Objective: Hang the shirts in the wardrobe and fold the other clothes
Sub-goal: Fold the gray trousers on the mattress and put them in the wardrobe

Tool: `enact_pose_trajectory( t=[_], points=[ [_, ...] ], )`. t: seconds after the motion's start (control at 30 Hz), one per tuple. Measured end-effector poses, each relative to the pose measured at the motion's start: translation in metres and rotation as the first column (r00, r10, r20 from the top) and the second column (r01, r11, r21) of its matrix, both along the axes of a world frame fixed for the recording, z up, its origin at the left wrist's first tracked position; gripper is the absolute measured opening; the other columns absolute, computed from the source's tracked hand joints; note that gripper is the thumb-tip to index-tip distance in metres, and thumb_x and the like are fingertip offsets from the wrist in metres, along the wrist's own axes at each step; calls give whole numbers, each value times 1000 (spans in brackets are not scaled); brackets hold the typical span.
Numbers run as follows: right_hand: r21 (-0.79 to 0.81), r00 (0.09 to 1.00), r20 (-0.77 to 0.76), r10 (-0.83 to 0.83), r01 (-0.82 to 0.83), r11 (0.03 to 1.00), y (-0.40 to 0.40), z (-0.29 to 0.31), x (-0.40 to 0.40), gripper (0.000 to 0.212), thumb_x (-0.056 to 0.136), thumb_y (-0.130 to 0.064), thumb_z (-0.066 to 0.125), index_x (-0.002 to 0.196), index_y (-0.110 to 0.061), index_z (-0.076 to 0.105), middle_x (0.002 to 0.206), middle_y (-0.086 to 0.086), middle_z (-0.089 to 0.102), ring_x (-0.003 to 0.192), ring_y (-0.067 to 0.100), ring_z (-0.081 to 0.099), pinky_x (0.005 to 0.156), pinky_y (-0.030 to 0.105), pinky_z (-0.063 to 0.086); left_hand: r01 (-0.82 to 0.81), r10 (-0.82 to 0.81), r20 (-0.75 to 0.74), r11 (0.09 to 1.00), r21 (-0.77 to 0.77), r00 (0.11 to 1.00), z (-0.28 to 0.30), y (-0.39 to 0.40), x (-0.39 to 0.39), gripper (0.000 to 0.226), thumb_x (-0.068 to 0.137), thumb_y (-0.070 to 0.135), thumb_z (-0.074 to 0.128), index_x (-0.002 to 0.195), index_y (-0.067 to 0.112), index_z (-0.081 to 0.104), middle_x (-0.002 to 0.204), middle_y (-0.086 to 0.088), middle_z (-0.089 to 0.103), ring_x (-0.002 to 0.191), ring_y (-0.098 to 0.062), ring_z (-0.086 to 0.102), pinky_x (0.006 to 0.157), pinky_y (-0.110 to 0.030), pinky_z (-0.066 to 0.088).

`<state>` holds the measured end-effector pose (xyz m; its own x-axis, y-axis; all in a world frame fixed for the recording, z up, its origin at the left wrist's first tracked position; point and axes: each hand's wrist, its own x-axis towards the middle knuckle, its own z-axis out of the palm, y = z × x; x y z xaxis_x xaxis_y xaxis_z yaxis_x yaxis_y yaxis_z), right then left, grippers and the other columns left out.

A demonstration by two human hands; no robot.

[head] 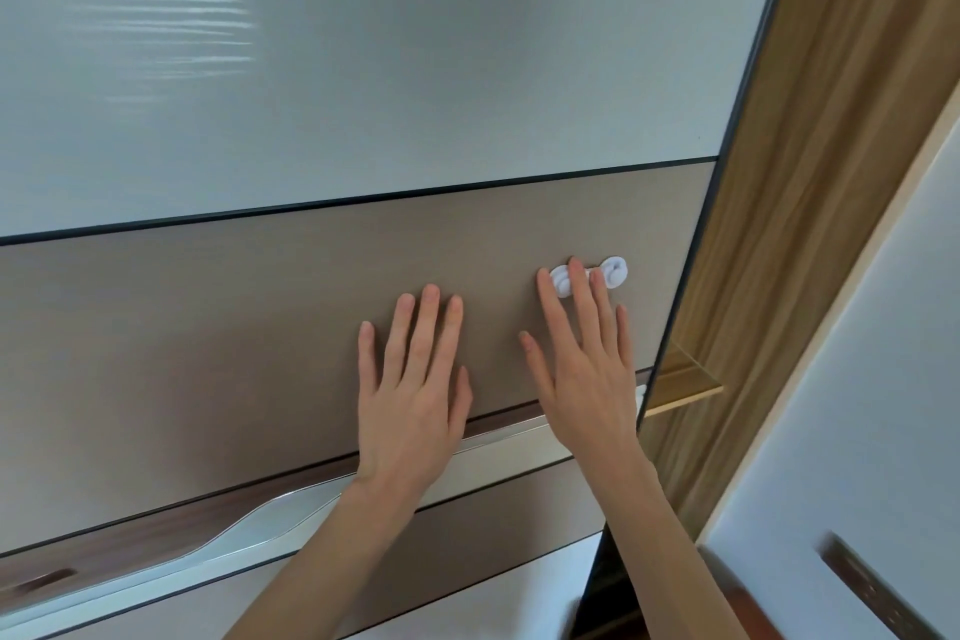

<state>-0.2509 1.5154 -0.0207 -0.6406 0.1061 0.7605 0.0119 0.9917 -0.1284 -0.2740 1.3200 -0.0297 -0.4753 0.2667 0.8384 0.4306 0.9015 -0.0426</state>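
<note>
Both hands lie flat with straight, spread fingers against the taupe matte band of a large sliding wardrobe door (208,327), gripping nothing. The left hand (415,379) sits at the centre of the frame, palm and fingers pressed to the panel, its thumb pointing right. The right hand (587,369) is just beside it toward the right, close to the door's edge, and its middle fingertips overlap a small white plastic latch (613,272) stuck to the taupe band; whether they press on it or only rest across it cannot be told.

Above the taupe band, a pale grey-white glossy panel (363,42) fills the upper half of the frame, divided from the band by a thin dark line, with streaks of reflected light in the upper left. Below the hands, a walnut-brown strip with a silver recessed pull handle (249,530) runs diagonally from the lower left toward the wrists, and beneath it lie another taupe band and a cream panel at the bottom edge. A slim black metal frame (727,146) bounds the door on the right.

To the right of that frame, the striped light-wood side wall of the wardrobe (831,146) shows, with a wooden shelf edge (685,387) at mid-right. A white panel (857,379) occupies the lower right corner, carrying a dark brown slotted handle (878,592).

No shirts or other clothes show anywhere in view; the wardrobe door covers nearly the whole frame in front of the hands.
</note>
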Motion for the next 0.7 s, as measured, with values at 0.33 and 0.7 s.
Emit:
enact_pose_trajectory(
  t=[0.33, 0.7],
  points=[
    [-1, 997, -5, -78, 78, 997, 15, 13, 14, 57, 111, -43, 37, 165, -27, 24, 173, 5, 15, 161, 25, 8, 127, 56, 16, 40, -41, 30, 998, 48, 999, 10, 49, 8, 73, 99, 27, 60, 163, 12, 27, 172, -10, 16, 160, -30, 13, 127, -59, 11],
    [-231, 993, 113, 35, -8, 973, 33, -10, -4, 71, 107, -60, 31, 166, -34, 0, 175, 0, -8, 161, 28, -2, 128, 57, 15, -134, 130, 38, 978, 157, 991, -4, 53, 2, 73, 99, 33, 59, 163, 14, 28, 170, -19, 15, 160, -35, 9, 123, -69, 13]
  ],
)
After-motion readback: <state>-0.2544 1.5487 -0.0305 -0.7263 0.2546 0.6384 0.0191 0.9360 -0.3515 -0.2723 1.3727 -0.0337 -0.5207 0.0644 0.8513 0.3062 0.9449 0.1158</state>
